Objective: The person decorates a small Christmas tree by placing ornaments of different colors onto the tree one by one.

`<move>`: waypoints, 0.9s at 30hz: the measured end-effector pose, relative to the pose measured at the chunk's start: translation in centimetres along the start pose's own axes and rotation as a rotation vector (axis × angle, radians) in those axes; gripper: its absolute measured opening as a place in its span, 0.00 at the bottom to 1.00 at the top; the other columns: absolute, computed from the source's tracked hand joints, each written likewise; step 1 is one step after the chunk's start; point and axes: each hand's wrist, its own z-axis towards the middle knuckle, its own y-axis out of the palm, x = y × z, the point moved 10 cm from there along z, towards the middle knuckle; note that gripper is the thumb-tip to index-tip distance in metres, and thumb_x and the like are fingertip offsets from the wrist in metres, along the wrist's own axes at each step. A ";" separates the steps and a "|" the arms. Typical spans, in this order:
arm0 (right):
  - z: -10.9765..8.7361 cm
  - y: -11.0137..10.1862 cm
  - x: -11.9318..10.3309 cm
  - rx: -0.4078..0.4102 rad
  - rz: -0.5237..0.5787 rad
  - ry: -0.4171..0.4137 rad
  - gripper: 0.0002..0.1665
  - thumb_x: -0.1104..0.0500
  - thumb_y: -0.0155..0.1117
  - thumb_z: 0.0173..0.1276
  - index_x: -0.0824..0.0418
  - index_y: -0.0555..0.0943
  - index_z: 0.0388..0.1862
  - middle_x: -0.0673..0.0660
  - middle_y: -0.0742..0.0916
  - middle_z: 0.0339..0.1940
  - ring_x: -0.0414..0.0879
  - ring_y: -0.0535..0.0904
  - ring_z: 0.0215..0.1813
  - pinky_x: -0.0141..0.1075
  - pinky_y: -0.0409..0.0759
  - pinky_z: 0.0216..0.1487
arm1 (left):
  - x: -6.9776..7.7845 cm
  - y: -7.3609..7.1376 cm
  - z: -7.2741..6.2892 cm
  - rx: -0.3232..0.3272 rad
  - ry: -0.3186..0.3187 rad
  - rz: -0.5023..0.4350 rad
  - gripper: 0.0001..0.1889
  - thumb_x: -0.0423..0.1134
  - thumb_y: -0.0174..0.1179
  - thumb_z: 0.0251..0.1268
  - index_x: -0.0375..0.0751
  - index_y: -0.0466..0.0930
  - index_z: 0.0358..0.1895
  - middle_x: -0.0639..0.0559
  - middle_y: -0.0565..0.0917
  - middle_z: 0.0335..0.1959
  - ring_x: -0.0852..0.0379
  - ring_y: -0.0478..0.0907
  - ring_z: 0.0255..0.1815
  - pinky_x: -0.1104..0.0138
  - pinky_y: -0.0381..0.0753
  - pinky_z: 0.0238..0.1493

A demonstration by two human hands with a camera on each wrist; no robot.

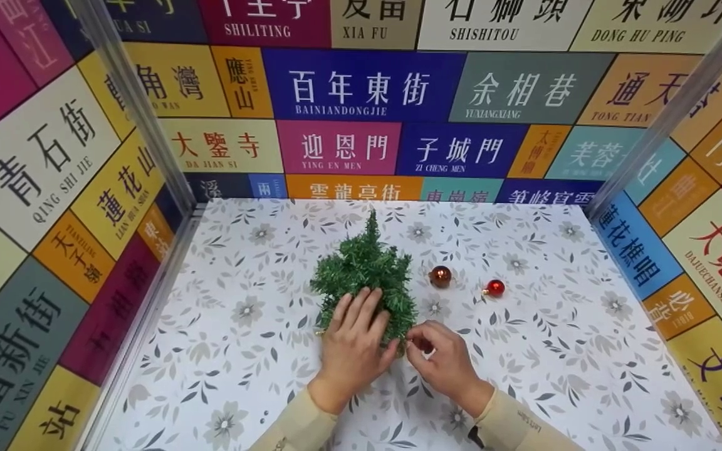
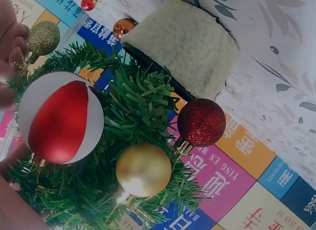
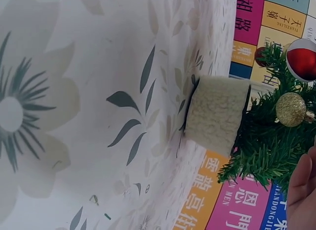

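Note:
A small green artificial Christmas tree (image 1: pixel 367 266) stands on the table, its wrapped cream base (image 2: pixel 190 50) showing in both wrist views. My left hand (image 1: pixel 356 341) rests on the front of the tree, fingers spread over the branches. Beside the tree's lower right, my right hand (image 1: pixel 445 363) has curled fingers and pinches at the cap end of a gold glitter ball ornament (image 2: pixel 44 37). On the branches hang a red-and-white ball (image 2: pixel 60 119), a smooth gold ball (image 2: pixel 144 171) and a dark red glitter ball (image 2: pixel 201 122). The exact pinch point is partly hidden.
A brown-copper ball (image 1: pixel 440 276) and a red ball (image 1: pixel 494 288) lie on the table right of the tree. Floral cloth (image 1: pixel 242 376) covers the tabletop. Panels with printed signs (image 1: pixel 361 88) enclose the back and both sides.

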 end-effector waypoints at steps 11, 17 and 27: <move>-0.2 0.4 0.2 0.003 -0.018 -0.007 0.14 0.68 0.70 0.56 0.51 0.83 0.35 0.40 0.79 0.28 0.36 0.75 0.26 0.28 0.75 0.26 | -0.2 0.1 -0.1 -0.018 0.005 -0.012 0.20 0.55 0.65 0.59 0.42 0.83 0.44 0.42 0.74 0.67 0.44 0.68 0.70 0.50 0.57 0.73; -0.1 0.1 0.1 0.027 0.034 -0.001 0.13 0.70 0.68 0.58 0.52 0.83 0.35 0.40 0.79 0.29 0.36 0.75 0.26 0.27 0.74 0.27 | -0.2 0.3 0.0 -0.020 -0.003 -0.002 0.19 0.54 0.64 0.60 0.42 0.83 0.43 0.42 0.74 0.67 0.44 0.68 0.69 0.49 0.57 0.72; 0.1 0.4 0.3 0.033 0.088 0.058 0.18 0.76 0.67 0.54 0.53 0.82 0.31 0.43 0.79 0.26 0.36 0.75 0.25 0.26 0.73 0.25 | -0.1 0.2 -0.1 -0.006 -0.011 -0.006 0.19 0.54 0.65 0.58 0.41 0.82 0.41 0.42 0.75 0.66 0.43 0.69 0.69 0.49 0.57 0.72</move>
